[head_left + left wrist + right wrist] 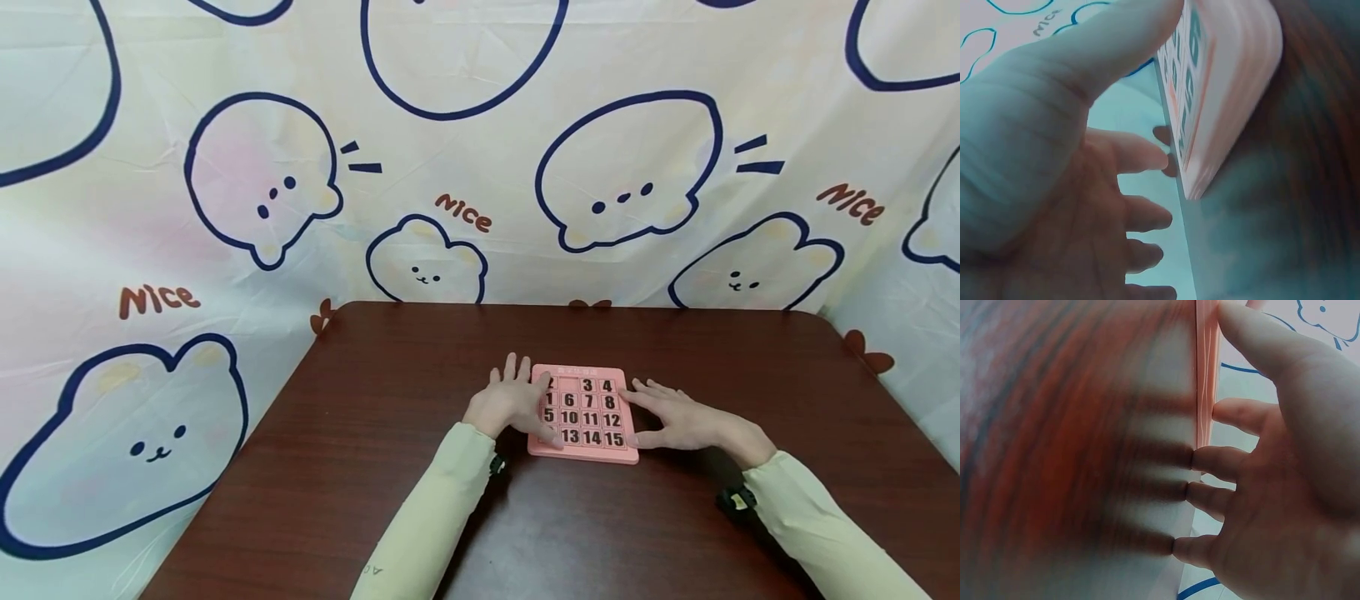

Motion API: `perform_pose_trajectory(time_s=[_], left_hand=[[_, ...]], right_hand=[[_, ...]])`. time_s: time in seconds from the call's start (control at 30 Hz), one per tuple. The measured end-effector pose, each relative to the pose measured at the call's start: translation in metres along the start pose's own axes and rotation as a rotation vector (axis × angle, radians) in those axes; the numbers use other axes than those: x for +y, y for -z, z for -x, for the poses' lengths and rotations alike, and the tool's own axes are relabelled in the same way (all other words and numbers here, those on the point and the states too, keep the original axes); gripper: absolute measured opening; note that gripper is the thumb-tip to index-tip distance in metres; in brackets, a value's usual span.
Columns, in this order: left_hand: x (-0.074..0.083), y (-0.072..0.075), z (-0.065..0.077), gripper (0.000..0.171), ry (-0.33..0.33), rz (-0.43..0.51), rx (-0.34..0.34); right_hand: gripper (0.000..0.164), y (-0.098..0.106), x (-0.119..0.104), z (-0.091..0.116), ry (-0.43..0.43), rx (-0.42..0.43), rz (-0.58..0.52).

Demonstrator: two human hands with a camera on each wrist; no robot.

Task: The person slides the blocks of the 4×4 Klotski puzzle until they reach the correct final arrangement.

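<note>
A pink sliding number puzzle [591, 402] lies flat on the table, with black numbers on its tiles and a gap in the top row beside the 2. My left hand [512, 406] is at its left side, fingers spread. That thumb reaches over the lower left corner and hides the tile there, while the index finger overlaps the upper left. On the right, my right hand [686, 421] has its fingertips and thumb at the puzzle's edge, fingers extended. In the left wrist view the left thumb [1129, 44] extends over the puzzle's face; the right wrist view shows the puzzle's side [1205, 375].
The dark brown wooden table [360, 467] extends around the puzzle on all sides. Behind it and at both sides hangs a pale cloth [517, 158] printed with cartoon bears. Each wrist wears a small black device, such as the right one [737, 500].
</note>
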State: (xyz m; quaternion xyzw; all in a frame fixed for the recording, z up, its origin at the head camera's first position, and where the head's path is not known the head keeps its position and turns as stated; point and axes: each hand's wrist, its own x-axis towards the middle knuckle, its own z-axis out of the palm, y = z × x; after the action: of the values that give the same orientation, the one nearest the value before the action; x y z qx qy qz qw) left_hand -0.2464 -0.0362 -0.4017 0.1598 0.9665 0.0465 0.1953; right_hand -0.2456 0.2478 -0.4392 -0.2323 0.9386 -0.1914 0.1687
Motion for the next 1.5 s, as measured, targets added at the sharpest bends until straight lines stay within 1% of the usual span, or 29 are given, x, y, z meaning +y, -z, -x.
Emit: perform_pose_trajectory(time_s=[0.1,0.27,0.33,0.47,0.83,0.97,1.13,1.4,1.5], left_hand=[[-0.003,0.002,0.0,0.114,0.0,0.0,-0.02],[-0.002,0.001,0.0,0.114,0.011,0.002,-0.039],[-0.002,0.0,-0.001,0.112,0.006,-0.008,-0.035],[0.0,-0.004,-0.005,0.108,-0.023,-0.027,0.0],[0.016,-0.009,-0.014,0.093,-0.072,-0.046,0.042],[0.018,-0.011,-0.014,0.093,-0.071,-0.051,0.04],[0.02,-0.012,-0.016,0.091,-0.072,-0.033,0.029],[0.03,-0.012,-0.022,0.087,-0.086,-0.073,0.036],[0.031,-0.011,-0.021,0.088,-0.086,-0.061,0.021]], right_hand=[[0.092,-0.001,0.0,0.001,0.004,0.002,0.001],[0.092,-0.001,0.0,0.001,0.005,0.006,0.005],[0.092,-0.001,0.0,0.001,0.006,0.005,0.007],[0.092,0.0,-0.001,0.001,0.001,-0.001,0.007],[0.092,0.0,0.0,-0.001,-0.005,-0.011,0.005],[0.092,0.0,0.0,0.0,-0.003,-0.011,0.003],[0.091,0.001,-0.001,0.001,0.001,-0.011,0.008],[0.091,0.003,-0.002,0.002,0.0,-0.015,-0.006],[0.091,0.002,-0.002,0.002,-0.003,-0.019,-0.003]])
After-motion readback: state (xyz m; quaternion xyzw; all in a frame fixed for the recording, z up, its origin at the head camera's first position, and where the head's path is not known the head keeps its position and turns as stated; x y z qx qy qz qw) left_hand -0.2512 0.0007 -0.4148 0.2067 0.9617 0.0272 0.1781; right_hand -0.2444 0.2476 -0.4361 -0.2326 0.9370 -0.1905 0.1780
